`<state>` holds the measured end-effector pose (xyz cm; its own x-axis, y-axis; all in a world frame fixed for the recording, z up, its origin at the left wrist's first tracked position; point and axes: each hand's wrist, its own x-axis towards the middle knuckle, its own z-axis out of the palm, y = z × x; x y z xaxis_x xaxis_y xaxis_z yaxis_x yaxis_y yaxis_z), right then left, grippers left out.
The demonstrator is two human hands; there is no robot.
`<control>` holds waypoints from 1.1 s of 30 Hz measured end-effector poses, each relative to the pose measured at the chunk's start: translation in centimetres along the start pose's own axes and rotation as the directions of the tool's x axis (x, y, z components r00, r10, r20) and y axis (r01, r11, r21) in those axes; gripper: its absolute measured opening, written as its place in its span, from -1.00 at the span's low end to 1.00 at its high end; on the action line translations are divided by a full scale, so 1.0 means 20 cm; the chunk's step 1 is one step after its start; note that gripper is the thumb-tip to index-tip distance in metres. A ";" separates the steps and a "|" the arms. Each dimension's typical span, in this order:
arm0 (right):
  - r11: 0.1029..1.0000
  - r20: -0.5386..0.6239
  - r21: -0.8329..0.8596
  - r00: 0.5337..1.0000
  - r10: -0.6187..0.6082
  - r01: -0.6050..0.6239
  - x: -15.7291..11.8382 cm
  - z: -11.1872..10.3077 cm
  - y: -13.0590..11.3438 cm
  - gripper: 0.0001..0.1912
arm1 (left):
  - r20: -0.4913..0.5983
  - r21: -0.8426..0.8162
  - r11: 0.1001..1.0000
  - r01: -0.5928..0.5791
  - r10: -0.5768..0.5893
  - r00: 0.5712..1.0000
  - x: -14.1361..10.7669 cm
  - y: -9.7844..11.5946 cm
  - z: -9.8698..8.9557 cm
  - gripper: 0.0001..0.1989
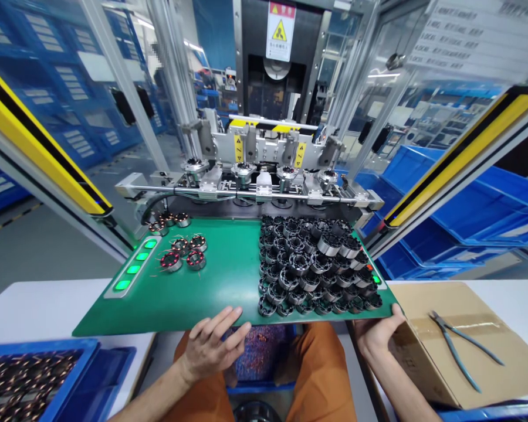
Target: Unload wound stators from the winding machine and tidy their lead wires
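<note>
My left hand [217, 346] lies at the front edge of a green work board [215, 310], fingers stretched out, with nothing in them. At the board's front right corner, my right hand [377, 335] grips the edge; its thumb shows beside the corner and its fingers are partly hidden underneath. Bare black-and-metal stator cores [299, 264] crowd the board's right half, some stacked on others. Several copper-wound stators [196, 259] sit on the left part, with more wound stators [182, 220] at the back left corner.
Behind the board stands a winding machine [264, 181] with several stations. Yellow light-curtain posts [48, 140] flank it. At lower left is a blue crate [94, 357] of wound stators. Cutting pliers [460, 349] lie on a cardboard box [506, 351]; blue bins [470, 199] are stacked at right.
</note>
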<state>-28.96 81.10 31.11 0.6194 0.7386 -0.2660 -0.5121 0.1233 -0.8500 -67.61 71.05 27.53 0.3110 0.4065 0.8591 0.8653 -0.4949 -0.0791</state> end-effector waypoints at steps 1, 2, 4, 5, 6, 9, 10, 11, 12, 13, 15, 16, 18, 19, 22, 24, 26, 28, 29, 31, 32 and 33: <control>1.000 -0.002 0.001 1.000 -0.002 0.002 0.00 0.00 0.00 -0.17 | -0.001 -0.001 1.000 -0.001 0.001 1.000 0.00 0.00 0.00 -0.78; 1.000 -0.005 0.002 1.000 -0.003 0.003 0.00 0.00 0.00 -0.18 | -0.003 -0.001 1.000 -0.001 0.001 1.000 0.00 0.00 0.00 -0.78; 1.000 -0.011 0.006 1.000 -0.005 0.005 0.01 0.00 0.01 -0.19 | -0.004 0.000 1.000 0.000 0.000 1.000 0.00 0.00 0.00 -0.77; 1.000 -0.014 0.008 1.000 -0.006 0.006 0.01 0.00 0.01 -0.20 | -0.003 0.001 1.000 0.001 -0.001 1.000 0.01 0.00 0.00 -0.77; 1.000 -0.017 0.011 1.000 -0.009 0.009 0.01 0.00 0.01 -0.21 | -0.002 0.001 1.000 0.002 -0.002 1.000 0.01 0.00 0.00 -0.76; 1.000 -0.024 0.016 1.000 -0.016 0.017 0.00 0.01 0.00 -0.24 | 0.002 -0.001 1.000 0.003 -0.003 1.000 0.01 0.00 0.00 -0.76; 1.000 -0.025 0.016 1.000 -0.019 0.019 0.00 0.01 0.00 -0.24 | 0.001 -0.002 1.000 0.003 -0.003 1.000 0.01 0.00 0.00 -0.76; 1.000 -0.024 0.016 0.999 -0.021 0.021 0.00 0.01 0.00 -0.25 | 0.002 -0.001 1.000 0.002 -0.002 1.000 0.01 0.00 0.00 -0.76; 1.000 -0.024 0.018 0.999 -0.022 0.023 0.00 0.01 0.00 -0.25 | 0.002 -0.001 1.000 0.001 -0.001 1.000 0.01 0.00 -0.01 -0.76; 1.000 -0.027 0.019 0.999 -0.023 0.023 0.00 0.01 0.00 -0.26 | 0.003 -0.001 1.000 0.000 0.000 1.000 0.01 0.00 -0.01 -0.76; 0.999 -0.033 0.024 0.999 -0.025 0.026 0.00 0.01 0.00 -0.26 | 0.004 -0.001 1.000 0.002 -0.002 1.000 0.01 0.00 -0.01 -0.76; 0.999 -0.036 0.026 0.999 -0.024 0.025 0.00 0.01 0.00 -0.26 | 0.004 -0.002 1.000 0.003 -0.003 1.000 0.01 0.00 -0.01 -0.75; 0.999 -0.033 0.029 0.999 -0.019 0.020 0.01 0.01 0.01 -0.27 | 0.001 -0.002 1.000 0.006 -0.006 1.000 0.01 0.00 -0.01 -0.74; 0.999 -0.028 0.029 0.999 -0.017 0.018 0.01 0.01 0.01 -0.26 | -0.001 -0.002 1.000 0.006 -0.006 1.000 0.01 0.00 -0.01 -0.74; 1.000 -0.024 0.026 1.000 -0.015 0.016 0.01 0.00 0.01 -0.26 | -0.002 -0.002 1.000 0.004 -0.004 1.000 0.01 0.00 -0.01 -0.75; 1.000 -0.031 0.023 0.999 -0.014 0.015 0.02 0.00 0.01 -0.25 | 0.000 -0.005 1.000 0.001 -0.001 1.000 0.02 0.00 -0.01 -0.75; 1.000 -0.036 0.022 0.999 -0.003 0.004 0.02 0.00 0.01 -0.24 | 0.005 -0.010 1.000 0.002 -0.002 1.000 0.02 0.00 -0.01 -0.73; 1.000 -0.030 0.027 1.000 0.009 -0.008 0.01 0.00 0.01 -0.23 | 0.008 -0.013 1.000 0.004 -0.004 1.000 0.02 0.00 -0.01 -0.72; 1.000 -0.025 0.030 1.000 0.009 -0.009 0.01 0.00 0.01 -0.23 | 0.009 -0.013 1.000 0.005 -0.005 1.000 0.02 0.00 -0.01 -0.72; 0.999 -0.021 0.032 1.000 -0.007 0.008 0.00 0.00 0.00 -0.23 | 0.006 -0.010 1.000 0.004 -0.004 1.000 0.02 0.00 -0.01 -0.72; 0.999 -0.025 0.029 1.000 -0.017 0.018 0.00 0.01 0.00 -0.24 | 0.004 -0.009 1.000 0.005 -0.005 1.000 0.02 0.00 -0.01 -0.71; 0.999 -0.032 0.024 0.999 -0.024 0.025 0.00 0.01 0.00 -0.24 | 0.005 -0.007 1.000 0.007 -0.007 1.000 0.02 0.00 -0.01 -0.71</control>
<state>-29.11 81.21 31.16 0.6503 0.7140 -0.2594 -0.5104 0.1578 -0.8453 -67.51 70.96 27.91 0.3069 0.4135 0.8572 0.8647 -0.4974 -0.0697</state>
